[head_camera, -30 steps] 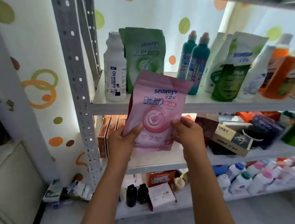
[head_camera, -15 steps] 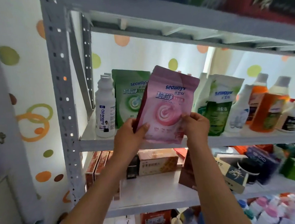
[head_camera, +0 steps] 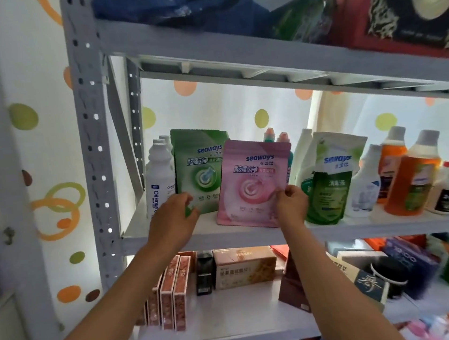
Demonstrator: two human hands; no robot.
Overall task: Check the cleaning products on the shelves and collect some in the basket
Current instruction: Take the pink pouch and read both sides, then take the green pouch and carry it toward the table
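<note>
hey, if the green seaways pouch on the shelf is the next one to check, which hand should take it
Left, probably. The left hand is already at the green pouch, fingers at its lower left corner, while the right hand pinches the pink pouch standing on the shelf.

Both my arms are bare and reach up and away from me. My left arm comes in from about 7 o'clock and my right arm from about 5 o'clock. They lean toward each other as they go up.

My left hand has its back to me. Its fingers are curled and its fingertips touch the bottom corner of the green pouch. I cannot tell if it really grips.

My right hand is at about 3 o'clock from the left one, well apart from it. Its thumb and fingers pinch the lower right edge of the pink pouch. That wrist is straight.
</note>
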